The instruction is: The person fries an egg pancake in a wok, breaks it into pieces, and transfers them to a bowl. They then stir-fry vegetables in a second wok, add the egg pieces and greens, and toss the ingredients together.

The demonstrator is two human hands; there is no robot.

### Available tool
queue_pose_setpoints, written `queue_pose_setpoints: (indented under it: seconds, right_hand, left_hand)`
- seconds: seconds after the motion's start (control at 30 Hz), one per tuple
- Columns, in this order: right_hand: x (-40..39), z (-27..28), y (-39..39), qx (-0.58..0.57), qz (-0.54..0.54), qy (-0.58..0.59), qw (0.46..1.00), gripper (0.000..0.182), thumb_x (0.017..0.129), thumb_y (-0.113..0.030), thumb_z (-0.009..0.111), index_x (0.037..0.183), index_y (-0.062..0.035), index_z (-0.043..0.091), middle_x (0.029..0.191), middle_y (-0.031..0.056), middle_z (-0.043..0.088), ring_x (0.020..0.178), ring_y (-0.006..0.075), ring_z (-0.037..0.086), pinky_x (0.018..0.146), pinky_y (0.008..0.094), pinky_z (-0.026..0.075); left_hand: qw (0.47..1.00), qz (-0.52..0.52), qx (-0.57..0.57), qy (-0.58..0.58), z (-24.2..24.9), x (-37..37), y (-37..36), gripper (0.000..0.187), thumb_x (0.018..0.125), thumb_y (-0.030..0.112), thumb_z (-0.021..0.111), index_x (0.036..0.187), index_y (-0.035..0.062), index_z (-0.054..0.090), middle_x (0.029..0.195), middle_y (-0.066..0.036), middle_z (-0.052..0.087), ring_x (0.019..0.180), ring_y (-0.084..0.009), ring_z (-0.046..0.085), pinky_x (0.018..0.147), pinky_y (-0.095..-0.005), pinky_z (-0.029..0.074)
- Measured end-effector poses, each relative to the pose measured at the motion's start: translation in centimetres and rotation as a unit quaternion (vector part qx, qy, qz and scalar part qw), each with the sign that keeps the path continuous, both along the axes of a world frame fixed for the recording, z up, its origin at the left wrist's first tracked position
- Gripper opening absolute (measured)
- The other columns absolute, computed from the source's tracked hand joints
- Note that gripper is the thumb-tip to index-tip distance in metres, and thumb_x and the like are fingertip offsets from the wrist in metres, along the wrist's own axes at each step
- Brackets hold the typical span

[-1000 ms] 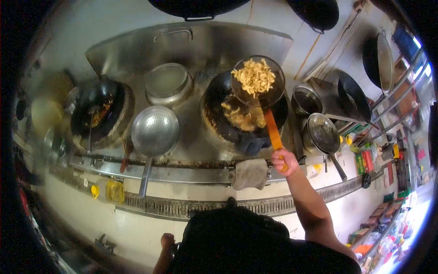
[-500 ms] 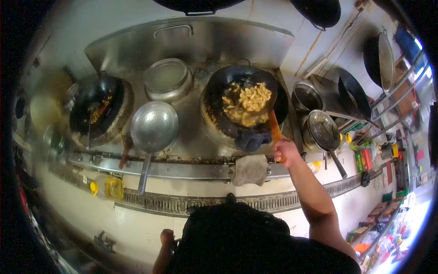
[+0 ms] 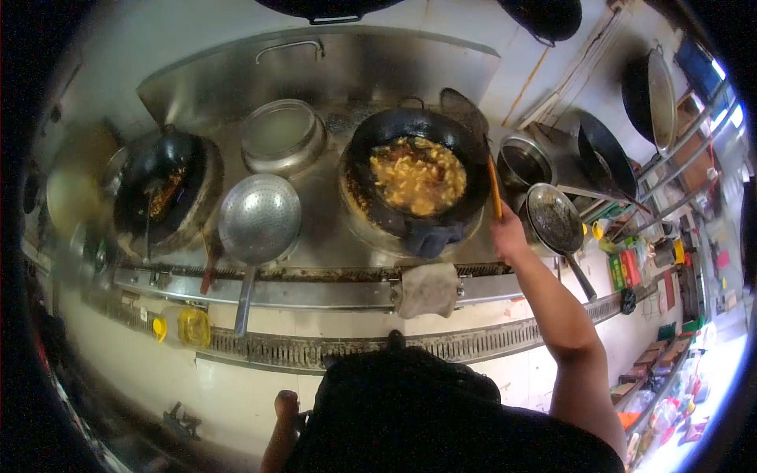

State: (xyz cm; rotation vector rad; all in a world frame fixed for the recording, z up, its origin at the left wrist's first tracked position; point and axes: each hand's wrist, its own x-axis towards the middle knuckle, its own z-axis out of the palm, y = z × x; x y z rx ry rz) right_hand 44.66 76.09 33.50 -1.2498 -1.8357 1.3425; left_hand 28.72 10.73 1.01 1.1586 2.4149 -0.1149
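My right hand [image 3: 509,235] is closed around the orange-brown handle of a dark mesh skimmer [image 3: 465,115]. The skimmer is tilted at the right rim of a black wok [image 3: 371,142]. Pale yellowish pieces of food [image 3: 418,175] lie in brown liquid inside the wok. A dark folded cloth [image 3: 432,239] hangs over the wok's near edge. Low beside my body is my left hand [image 3: 286,404], its fingers curled; a dark shape is next to it, and I cannot make out what, if anything, it grips.
Left of the wok are a perforated ladle [image 3: 260,219], a lidded metal pot [image 3: 284,135] and a second wok [image 3: 169,193] with food scraps. On the right stand a metal pot [image 3: 527,160] and a round strainer [image 3: 554,218]. A grey cloth [image 3: 426,290] hangs on the front rail.
The skimmer, which held the food over the wok, has swung up and right to the rim. The food is now in the wok's liquid. My left hand stays low.
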Motion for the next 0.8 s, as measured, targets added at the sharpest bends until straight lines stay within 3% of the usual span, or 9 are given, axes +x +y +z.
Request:
queue_pose_setpoints:
  seconds: [0.1,0.13,0.17,0.2,0.27,0.3,0.37,0.5,0.8]
  right_hand:
    - [0.4,-2.1,0.0,0.239,0.005,0.026,0.971,0.037,0.075,0.000,0.042,0.109,-0.0111,0.049,0.055,0.0040,0.041,0.039,0.0086,0.035,0.033,0.0227,0.031]
    - [0.5,0.2,-1.8,-0.053,-0.022,0.017,0.998,0.023,0.078,-0.002,0.041,0.098,-0.0092,0.049,0.056,0.0032,0.041,0.042,0.0092,0.038,0.035,0.0239,0.033]
    - [0.1,1.8,-3.1,-0.341,-0.047,0.005,0.939,0.011,0.081,-0.004,0.039,0.086,-0.0074,0.048,0.058,0.0023,0.041,0.045,0.0097,0.040,0.038,0.0250,0.036]
    - [-0.5,1.5,-3.1,-0.341,-0.045,0.004,0.939,0.011,0.081,-0.004,0.039,0.086,-0.0074,0.048,0.058,0.0023,0.041,0.045,0.0097,0.040,0.038,0.0250,0.036]
    - [-1.6,0.9,-2.4,-0.623,-0.056,0.186,0.758,0.007,0.082,-0.007,0.038,0.074,-0.0074,0.039,0.055,0.0009,0.036,0.043,0.0094,0.038,0.036,0.0226,0.034]
    - [-2.1,1.6,-2.1,-0.623,-0.055,0.186,0.758,0.007,0.082,-0.007,0.038,0.074,-0.0074,0.039,0.055,0.0009,0.036,0.043,0.0094,0.038,0.036,0.0226,0.034]
    - [-2.8,3.1,-1.8,-0.753,-0.020,0.268,0.601,0.013,0.079,-0.007,0.040,0.067,-0.0080,0.035,0.058,-0.0009,0.035,0.044,0.0076,0.037,0.038,0.0195,0.032]
    - [-0.8,4.9,-5.4,-0.695,-0.003,0.266,0.668,0.010,0.080,-0.005,0.041,0.071,-0.0046,0.036,0.057,-0.0006,0.037,0.041,0.0064,0.036,0.034,0.0186,0.031]
    - [1.6,1.8,-5.0,-0.676,0.084,0.404,0.610,0.013,0.081,-0.010,0.043,0.069,-0.0062,0.039,0.057,-0.0018,0.036,0.042,0.0064,0.036,0.034,0.0197,0.030]
  left_hand:
    - [0.998,0.051,0.030,-0.016,0.2,0.0,0.4,0.020,0.057,0.021,0.071,0.066,0.0082,0.059,0.079,-0.010,0.061,0.081,-0.0284,0.057,0.069,-0.0379,0.048]
    - [0.998,0.048,0.041,-0.015,0.1,0.1,0.3,0.021,0.057,0.022,0.071,0.067,0.0079,0.060,0.079,-0.011,0.061,0.081,-0.0284,0.058,0.070,-0.0379,0.048]
    - [0.997,0.046,0.052,-0.015,0.3,0.3,0.4,0.021,0.057,0.022,0.071,0.068,0.0076,0.060,0.080,-0.011,0.061,0.081,-0.0285,0.058,0.070,-0.0379,0.048]
    - [0.997,0.048,0.051,-0.015,0.5,0.6,0.5,0.021,0.057,0.022,0.071,0.068,0.0076,0.060,0.080,-0.011,0.061,0.081,-0.0285,0.058,0.070,-0.0379,0.048]
    - [0.995,0.080,-0.014,-0.061,1.0,1.1,0.8,0.020,0.059,0.022,0.070,0.069,0.0073,0.061,0.079,-0.011,0.061,0.081,-0.0287,0.058,0.070,-0.0382,0.048]
    - [0.995,0.080,-0.015,-0.061,-0.4,1.3,0.0,0.020,0.059,0.022,0.070,0.069,0.0073,0.061,0.079,-0.011,0.061,0.081,-0.0287,0.058,0.070,-0.0382,0.048]
    - [0.986,0.129,-0.026,-0.098,-1.3,1.8,-0.8,0.017,0.060,0.019,0.069,0.069,0.0067,0.060,0.078,-0.012,0.061,0.080,-0.0292,0.058,0.068,-0.0388,0.049]
    - [0.997,0.010,-0.067,-0.043,1.4,1.1,-0.5,0.014,0.061,0.017,0.067,0.068,0.0062,0.060,0.077,-0.012,0.061,0.078,-0.0297,0.058,0.068,-0.0391,0.049]
    - [0.940,0.250,0.164,-0.165,-0.9,0.4,-1.5,0.018,0.060,0.023,0.069,0.067,0.0079,0.062,0.076,-0.011,0.061,0.080,-0.0282,0.058,0.067,-0.0386,0.049]
